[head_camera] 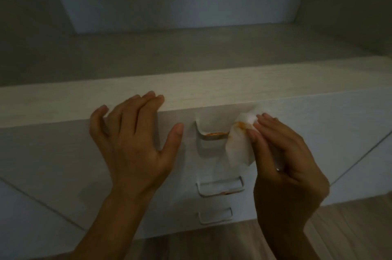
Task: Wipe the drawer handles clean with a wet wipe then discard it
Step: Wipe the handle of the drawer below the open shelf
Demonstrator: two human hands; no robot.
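Pinching wipe (237, 149), right hand (284, 164) curled.

Left hand (135, 140) on cabinet top edge (191, 89); wipe (238, 145) right of top handle (213, 132); two handles (220, 186) below.

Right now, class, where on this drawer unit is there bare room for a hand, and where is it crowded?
Free: the unit's top right of the left hand; the drawer front left of that hand and right of the right hand. Crowded: the stained top handle, between the left thumb and the pinched wet wipe.
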